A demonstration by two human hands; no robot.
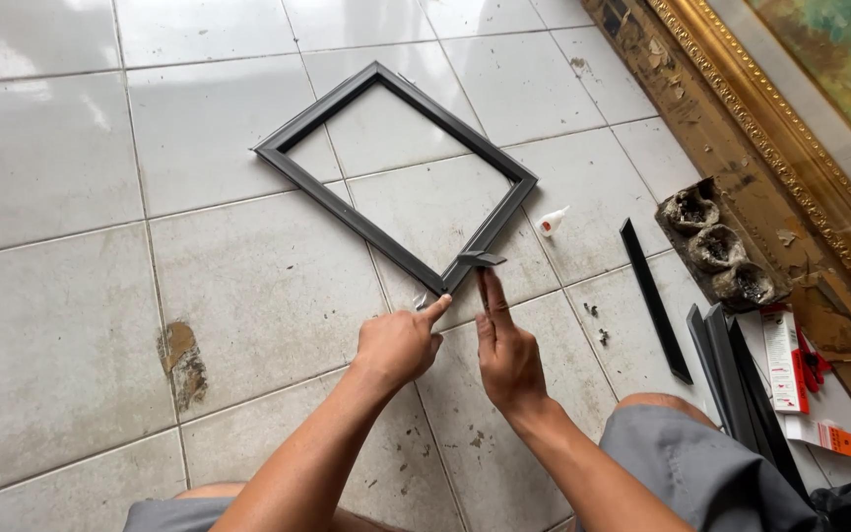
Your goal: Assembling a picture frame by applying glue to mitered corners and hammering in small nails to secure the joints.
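A dark frame (396, 177) lies flat on the tiled floor (71, 296), its near corner just ahead of both hands. The left hand (398, 345) points one finger onto that corner, other fingers curled; the right hand (506, 353) pinches a small dark strip (482, 258) against the frame's edge.

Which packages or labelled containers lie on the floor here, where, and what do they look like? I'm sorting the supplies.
Tall red-and-white cardboard box: right of the dark frame strips, lying flat.
Small white-and-orange carton: just below that box, near the right edge.
Small white glue tube with red tip: right of the black rectangular frame's corner, on a tile.
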